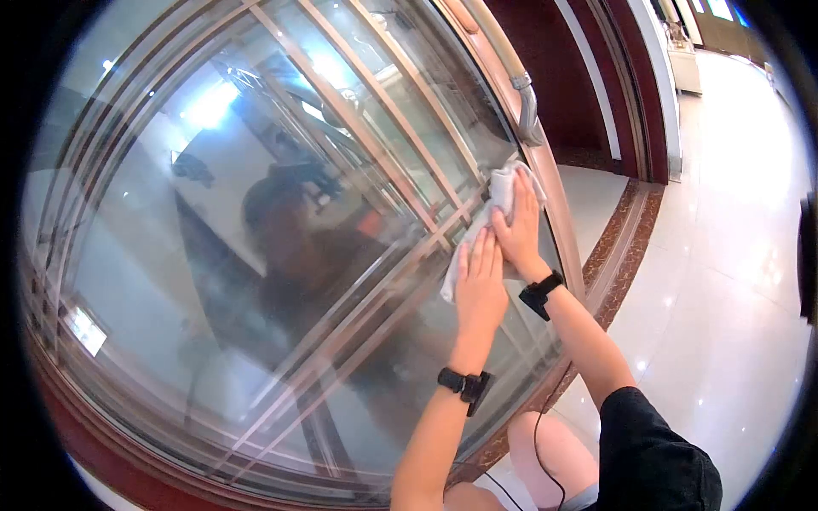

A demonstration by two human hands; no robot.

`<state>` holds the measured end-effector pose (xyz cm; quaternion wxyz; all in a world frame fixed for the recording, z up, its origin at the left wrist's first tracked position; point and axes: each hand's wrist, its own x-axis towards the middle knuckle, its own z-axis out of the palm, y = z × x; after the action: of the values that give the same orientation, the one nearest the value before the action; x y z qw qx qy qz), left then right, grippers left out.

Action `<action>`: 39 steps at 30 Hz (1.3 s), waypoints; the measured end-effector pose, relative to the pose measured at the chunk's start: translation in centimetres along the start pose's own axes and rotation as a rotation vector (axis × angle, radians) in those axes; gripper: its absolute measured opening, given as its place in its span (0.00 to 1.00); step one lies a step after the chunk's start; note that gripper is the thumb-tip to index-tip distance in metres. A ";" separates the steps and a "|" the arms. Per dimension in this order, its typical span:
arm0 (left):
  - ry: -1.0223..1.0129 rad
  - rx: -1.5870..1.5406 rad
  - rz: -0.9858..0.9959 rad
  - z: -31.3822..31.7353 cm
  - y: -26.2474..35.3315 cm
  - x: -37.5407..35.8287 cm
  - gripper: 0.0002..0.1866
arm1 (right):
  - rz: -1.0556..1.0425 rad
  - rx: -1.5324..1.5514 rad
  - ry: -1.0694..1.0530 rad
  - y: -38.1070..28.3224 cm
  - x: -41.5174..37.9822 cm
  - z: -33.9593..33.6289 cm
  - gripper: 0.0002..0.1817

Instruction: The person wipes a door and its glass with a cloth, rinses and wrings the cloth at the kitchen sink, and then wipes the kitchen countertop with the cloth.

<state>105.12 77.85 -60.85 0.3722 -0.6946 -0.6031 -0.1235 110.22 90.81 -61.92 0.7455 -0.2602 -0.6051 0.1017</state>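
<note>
Both palms press a white cloth [490, 223] flat against the glass door [256, 255], just below its handle [520, 89]. Left hand [479, 285] sits lower, right hand [520, 223] higher; fingers lie extended, spreading pressure across the cloth rather than clenching it.

Bright daylight, glare on glass [256, 213], heavy fisheye vignette, reflections perhaps blurred

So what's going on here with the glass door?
A person presses a white cloth flat against the glass door with both hands. The right hand lies on the upper part of the cloth, near the door's metal handle, and the left hand just below it. Both palms are flat with fingers stretched out, and each wrist wears a black band.
</note>
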 end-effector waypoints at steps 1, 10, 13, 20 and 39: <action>-0.001 0.000 0.029 1.6 0.3 0.2 0.28 | 0.061 0.003 0.018 1.4 -0.9 -0.2 0.33; -0.195 0.125 0.231 6.5 1.4 -5.1 0.26 | 0.414 0.085 0.099 5.8 -11.9 0.0 0.32; -0.244 0.149 0.269 5.9 0.7 -7.2 0.27 | 0.531 0.123 0.105 4.8 -14.6 0.5 0.32; -0.264 -0.063 0.217 2.5 -2.2 -10.3 0.26 | 0.637 0.203 0.105 -0.4 -16.5 2.2 0.32; -0.123 0.257 -0.027 -5.9 -7.0 -22.9 0.21 | -0.010 0.157 -0.174 -15.9 -16.5 3.6 0.41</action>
<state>94.72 56.81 -68.48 0.4188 -0.6395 -0.6447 -0.0076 100.15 70.61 -67.32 0.7087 -0.1880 -0.6591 0.1674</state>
